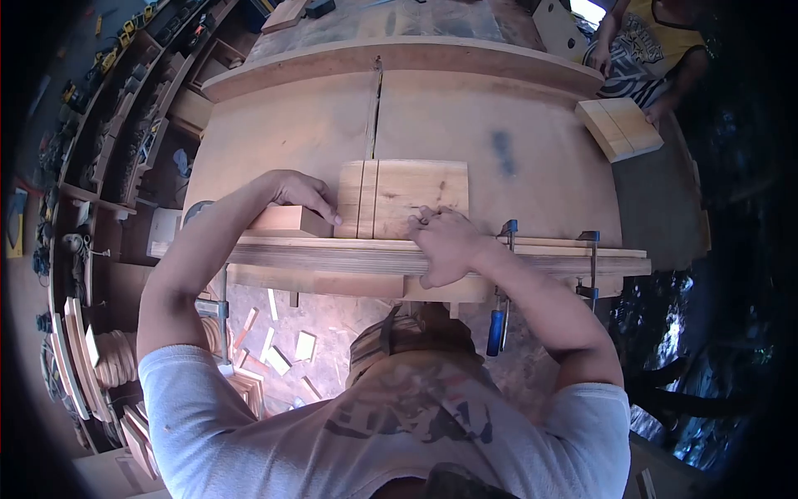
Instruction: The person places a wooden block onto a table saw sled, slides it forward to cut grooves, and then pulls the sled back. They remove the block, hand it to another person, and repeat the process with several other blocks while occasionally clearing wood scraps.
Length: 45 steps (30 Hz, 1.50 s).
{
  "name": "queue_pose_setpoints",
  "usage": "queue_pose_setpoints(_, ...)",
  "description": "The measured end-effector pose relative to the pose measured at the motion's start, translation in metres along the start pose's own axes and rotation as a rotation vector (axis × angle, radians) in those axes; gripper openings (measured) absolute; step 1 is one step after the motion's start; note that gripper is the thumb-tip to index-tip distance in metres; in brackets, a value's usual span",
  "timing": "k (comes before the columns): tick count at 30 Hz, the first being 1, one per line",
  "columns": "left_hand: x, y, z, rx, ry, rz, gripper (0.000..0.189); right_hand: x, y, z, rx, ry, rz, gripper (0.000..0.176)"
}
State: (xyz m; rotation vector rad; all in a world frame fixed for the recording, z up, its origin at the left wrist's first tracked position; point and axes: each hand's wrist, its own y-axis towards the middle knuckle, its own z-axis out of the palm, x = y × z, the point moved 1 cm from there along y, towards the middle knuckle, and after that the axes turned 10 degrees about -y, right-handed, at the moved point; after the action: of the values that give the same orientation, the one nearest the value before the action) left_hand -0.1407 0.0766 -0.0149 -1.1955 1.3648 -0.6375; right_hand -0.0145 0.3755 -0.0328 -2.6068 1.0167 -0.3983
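A flat wooden board (420,187) with two dark parallel grooves lies on the plywood tabletop, against a long layered wooden fence (332,256). My right hand (447,243) presses on the board's near right part with bent fingers, its thumb down over the fence. To the left, a smaller wooden block (278,219) rests along the same fence. My left hand (301,195) grips this block from its far side, some fingers hidden, with a fingertip close to the board's left edge. A dark slot (377,108) runs through the tabletop beyond the board.
Clamps with a blue handle (495,333) hold the fence at right; another clamp (218,309) is at left. A raised wooden rail (465,60) crosses the far side. At far right, another person's hand (657,112) touches a grooved block (617,129). Wood offcuts (305,345) litter the floor.
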Motion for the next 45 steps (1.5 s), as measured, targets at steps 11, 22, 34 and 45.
queue_pose_setpoints(11,0.068,-0.125,0.104,-1.093,0.676,0.303,0.144,-0.008,0.005,-0.001,-0.055,0.01,-0.05,0.101)
queue_pose_setpoints(22,0.078,-0.094,0.057,-1.154,0.711,0.41,0.142,-0.042,0.025,-0.017,-0.102,-0.023,0.006,0.086)
queue_pose_setpoints(34,0.018,-0.033,-0.103,-1.223,0.728,0.361,0.142,-0.186,0.117,-0.084,-0.086,0.059,0.068,0.064)
queue_pose_setpoints(45,-0.008,0.025,-0.214,-1.36,0.789,0.299,0.14,-0.287,0.187,-0.109,-0.227,0.18,0.149,0.063)
